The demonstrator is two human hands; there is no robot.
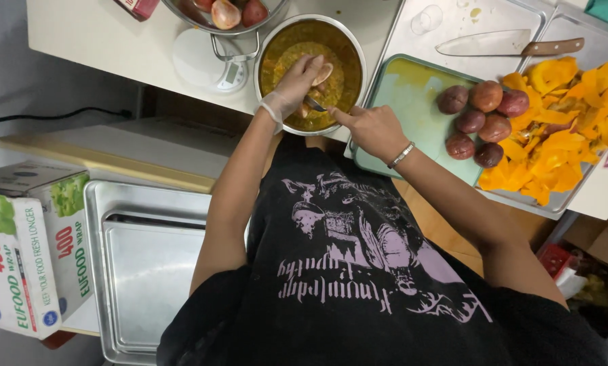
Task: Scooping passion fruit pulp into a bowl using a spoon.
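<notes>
— What do I have on the hands?

— I see the left hand (296, 87), in a thin clear glove, reaching over the rim of the steel bowl (355, 51) at about 12 o'clock from the body. The forearm runs straight up from the elbow and the wrist bends down; its fingers are curled round a halved fruit shell (323, 73), held just above the orange-yellow pulp (287, 57).

— And the right?

— The right hand (375, 129) sits at the bowl's 5 o'clock edge, wrist with a metal bracelet (401, 155), forearm coming in from 4 o'clock. Its fingers are closed on a spoon (315, 104) whose tip points into the shell.

— Around it?

— At 2 o'clock, whole dark-red fruits (480, 118) lie on a green cutting board (412, 91), beside a heap of yellow peels (561, 129). A knife (507, 46) lies on a tray beyond them. A kitchen scale (216, 64) stands at 11 o'clock on the table (100, 37).
</notes>
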